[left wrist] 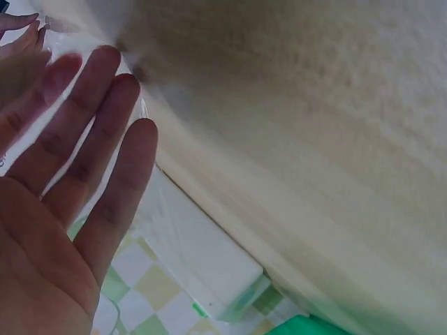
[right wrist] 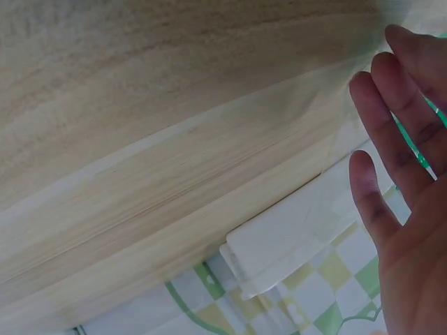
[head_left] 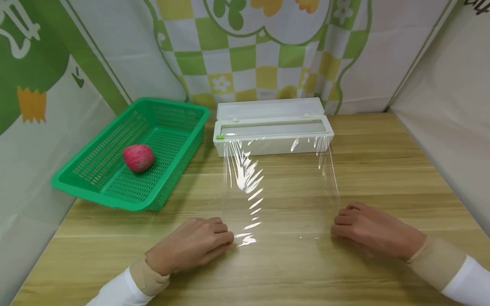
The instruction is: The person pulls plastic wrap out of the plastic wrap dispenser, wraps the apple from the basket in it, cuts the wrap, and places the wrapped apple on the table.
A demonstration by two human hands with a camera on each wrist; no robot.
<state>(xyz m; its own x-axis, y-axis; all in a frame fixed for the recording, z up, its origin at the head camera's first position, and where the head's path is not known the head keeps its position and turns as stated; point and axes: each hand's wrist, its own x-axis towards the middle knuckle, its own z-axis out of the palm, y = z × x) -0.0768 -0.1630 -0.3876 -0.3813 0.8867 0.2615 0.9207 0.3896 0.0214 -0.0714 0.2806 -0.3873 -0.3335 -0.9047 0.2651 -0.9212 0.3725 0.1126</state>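
Note:
A sheet of clear plastic wrap stretches from the front of a white wrap dispenser box toward me, above the wooden table. My left hand pinches the sheet's near left corner between thumb and fingers. At the near right corner my right hand pinches the other end of the edge. Both wrist views show the remaining fingers fairly straight. The dispenser's lid stands raised at the back, and a small green slider sits at the left of its front rim.
Left of the dispenser, a green plastic basket holds a red apple. Printed cloth hangs behind the wooden table, with more fabric along both sides.

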